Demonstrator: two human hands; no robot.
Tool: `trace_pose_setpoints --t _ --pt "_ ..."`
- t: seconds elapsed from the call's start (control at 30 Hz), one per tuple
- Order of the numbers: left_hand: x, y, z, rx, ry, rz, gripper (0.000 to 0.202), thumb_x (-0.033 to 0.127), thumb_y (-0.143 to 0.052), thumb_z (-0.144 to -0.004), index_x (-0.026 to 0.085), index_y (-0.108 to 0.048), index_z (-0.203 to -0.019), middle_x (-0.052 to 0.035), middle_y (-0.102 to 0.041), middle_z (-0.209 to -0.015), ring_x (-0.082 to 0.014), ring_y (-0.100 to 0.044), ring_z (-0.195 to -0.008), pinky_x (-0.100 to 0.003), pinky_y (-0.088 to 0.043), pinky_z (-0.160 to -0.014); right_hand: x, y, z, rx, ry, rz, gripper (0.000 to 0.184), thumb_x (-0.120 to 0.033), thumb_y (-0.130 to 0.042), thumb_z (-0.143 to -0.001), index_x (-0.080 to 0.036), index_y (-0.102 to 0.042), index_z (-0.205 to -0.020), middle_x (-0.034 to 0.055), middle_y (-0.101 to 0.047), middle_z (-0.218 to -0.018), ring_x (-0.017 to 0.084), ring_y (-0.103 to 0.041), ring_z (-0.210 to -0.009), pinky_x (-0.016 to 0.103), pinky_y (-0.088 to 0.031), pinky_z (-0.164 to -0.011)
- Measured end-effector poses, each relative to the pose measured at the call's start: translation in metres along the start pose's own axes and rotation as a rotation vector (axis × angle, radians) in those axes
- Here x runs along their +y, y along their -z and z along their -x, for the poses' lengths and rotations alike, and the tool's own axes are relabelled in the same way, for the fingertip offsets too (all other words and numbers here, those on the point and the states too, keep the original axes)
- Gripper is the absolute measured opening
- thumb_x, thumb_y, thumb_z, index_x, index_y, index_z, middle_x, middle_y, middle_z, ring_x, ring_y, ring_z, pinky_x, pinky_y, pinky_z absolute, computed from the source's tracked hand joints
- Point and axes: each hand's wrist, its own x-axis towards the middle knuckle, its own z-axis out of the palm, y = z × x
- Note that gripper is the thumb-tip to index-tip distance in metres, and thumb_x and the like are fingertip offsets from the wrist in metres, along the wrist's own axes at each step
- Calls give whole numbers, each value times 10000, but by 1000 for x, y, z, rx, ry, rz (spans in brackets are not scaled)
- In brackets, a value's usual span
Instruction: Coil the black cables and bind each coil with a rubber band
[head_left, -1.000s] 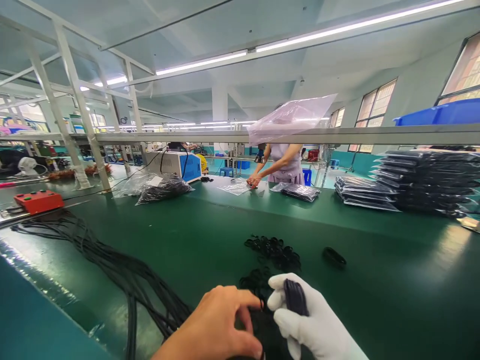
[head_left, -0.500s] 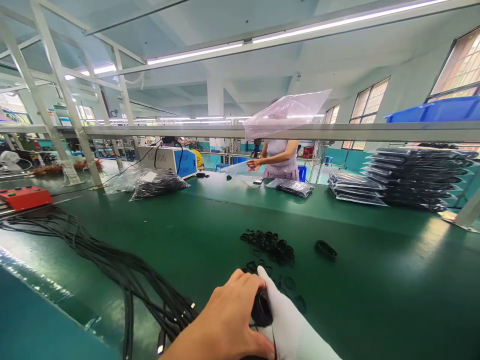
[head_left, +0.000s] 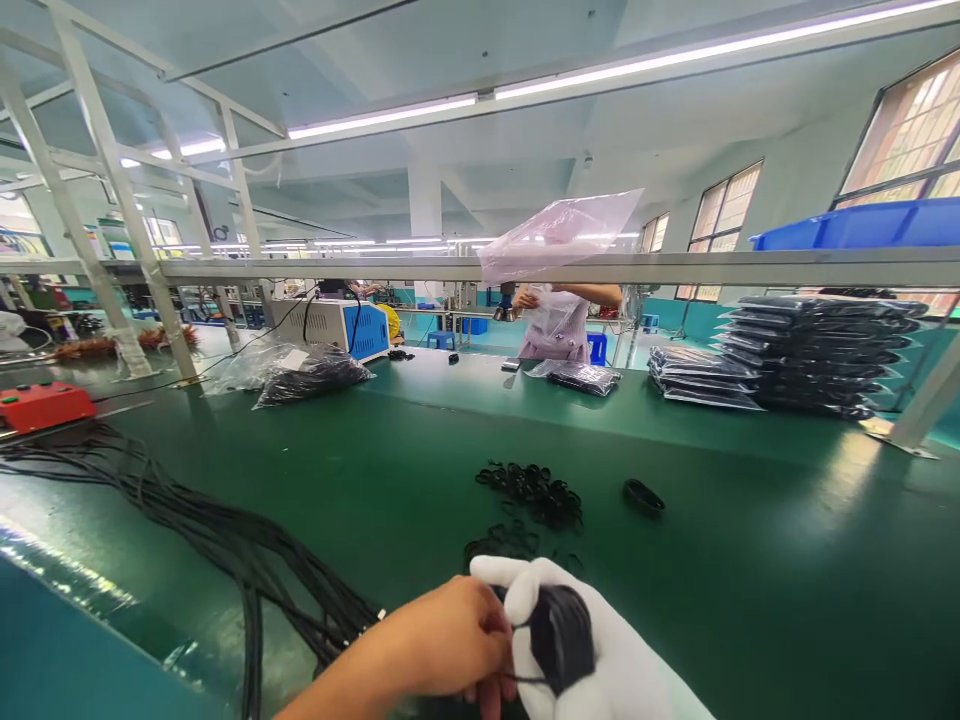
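My right hand [head_left: 600, 650], in a white glove, is wrapped round a coiled black cable [head_left: 562, 640] at the bottom centre. My bare left hand [head_left: 457, 640] is beside it with fingers curled in a pinch, and a thin black length of the cable runs from the coil to these fingers. Its fingertips are partly hidden. Just beyond my hands lies a pile of small black loops [head_left: 536, 497]. Another coiled black cable [head_left: 643, 497] rests to their right. Long black cables [head_left: 225, 530] stretch across the table's left side.
On the green table [head_left: 360, 470] are a red control box [head_left: 45, 405], a plastic bag of black items [head_left: 315, 377] and a blue-and-white machine [head_left: 337, 325]. Stacked bags [head_left: 817, 355] stand at the right, below a blue tray [head_left: 862, 225]. A co-worker [head_left: 559, 320] stands opposite, handling clear plastic.
My right hand has turned so the coil shows in its palm. My left hand has moved off the coil's top to its left side. The co-worker's arms have lifted with the plastic.
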Motion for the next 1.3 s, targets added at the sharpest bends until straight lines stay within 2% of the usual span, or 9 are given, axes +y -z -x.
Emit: trace_pose_setpoints --t 0.1,0.23,0.43,0.6,0.73,0.87,1.03,1.17,1.3 --pt "12 1 8 41 -25 338 166 320 -558 -663 156 -577 -643 0 -612 -554 -101 -521 -464 -209 -414 -476 5 3 -1 -113 15 -220 517 -292 -799 -561 -223 -504 -981 34 -658 -822 74 -503 -385 175 -351 -339" --pt "18 0 17 277 -239 630 304 271 -640 -656 162 -591 -936 -29 -669 -772 -139 -609 -698 -255 -489 -687 2 1 -8 -76 -49 -224 571 -192 -697 -534 -211 -469 -1057 -80 -545 -485 68 -388 -273 152 -294 -272" --pt "8 -10 11 545 -517 -129 407 84 -510 -698 258 -665 -1031 -43 -621 -994 -165 -590 -849 -285 -476 -790 -19 -12 -4 50 -273 100 414 -55 -528 -491 -141 -579 -894 -65 -527 -505 61 -424 -367 156 -322 -342" --pt "1 -16 1 645 -737 -447 453 12 -368 -730 201 -738 -911 -36 -572 -693 -127 -564 -625 -207 -448 -564 -8 -8 -5 -16 -355 166 156 -155 -626 -536 -148 -505 -633 -37 -513 -476 68 -446 -371 160 -303 -335" --pt "-1 -17 -4 668 -636 -398 487 -22 -380 -670 202 -744 -904 -29 -583 -712 -125 -573 -649 -204 -443 -586 10 1 -6 -124 -280 -197 454 -505 -622 -678 -132 -507 -911 -2 -580 -495 79 -433 -282 162 -296 -271" --pt "2 -14 -5 639 -475 -235 439 -9 -419 -682 227 -752 -843 -5 -568 -714 -111 -548 -637 -199 -415 -586 18 4 -5 -205 -268 -397 469 -355 -684 -666 -117 -491 -1021 30 -641 -566 98 -503 -325 163 -363 -305" --pt "9 -11 1 582 -403 -51 309 73 -502 -704 226 -757 -785 2 -543 -697 -115 -516 -617 -208 -380 -562 30 1 -7 -244 -235 -512 456 -548 -623 -763 -137 -538 -943 21 -632 -573 68 -487 -332 144 -360 -323" --pt "16 -9 4 582 -349 -143 323 65 -481 -701 226 -746 -791 4 -532 -707 -123 -506 -636 -224 -363 -582 36 -2 -13 -197 -219 -517 481 -539 -667 -734 -150 -551 -993 -8 -590 -545 94 -541 -415 146 -419 -354" --pt "17 8 4 539 -249 -291 328 72 -495 -682 229 -725 -855 3 -562 -788 -139 -512 -697 -247 -372 -638 30 1 -14 -119 -162 -511 405 -470 -590 -821 -128 -574 -1036 63 -643 -782 151 -637 -635 239 -544 -455"
